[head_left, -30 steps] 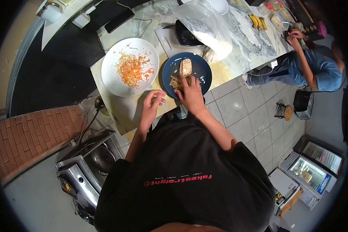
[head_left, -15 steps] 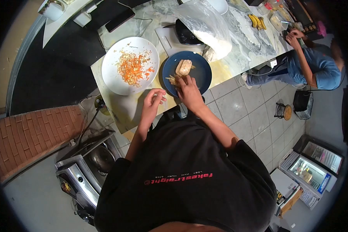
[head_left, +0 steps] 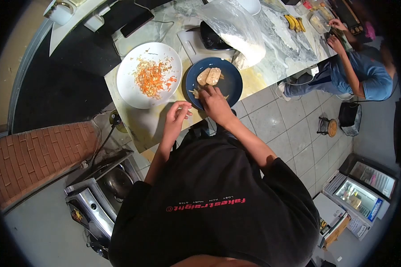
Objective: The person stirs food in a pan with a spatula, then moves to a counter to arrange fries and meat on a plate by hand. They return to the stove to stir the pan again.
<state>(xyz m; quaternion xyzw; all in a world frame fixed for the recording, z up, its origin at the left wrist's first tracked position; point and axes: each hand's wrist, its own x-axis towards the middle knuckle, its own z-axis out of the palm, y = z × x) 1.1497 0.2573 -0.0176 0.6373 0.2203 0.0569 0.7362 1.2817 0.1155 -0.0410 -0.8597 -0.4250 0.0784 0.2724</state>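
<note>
My right hand (head_left: 215, 103) reaches into a dark blue bowl (head_left: 236, 80), its fingers bunched over pale strips (head_left: 195, 94) at the near left side. What the fingertips pinch is hidden. Two pale oblong pieces (head_left: 213, 76) lie side by side farther in, one of them slightly over the other. My left hand (head_left: 177, 116) rests in the air by the counter edge, fingers curled and apart, holding nothing. It is between the bowl and a large white plate (head_left: 125, 91) with shredded orange and pale bits (head_left: 151, 79).
Behind the bowl are a white board (head_left: 187, 45), a black container (head_left: 210, 38) and a clear plastic bag (head_left: 240, 33). A phone (head_left: 137, 23) lies at the back left. Bananas (head_left: 294, 22) are farther right, near another person (head_left: 365, 73) at the counter.
The oblong pieces have spread apart, so both now show side by side. My right hand has shifted slightly left over the strips. The other person's hands have moved apart.
</note>
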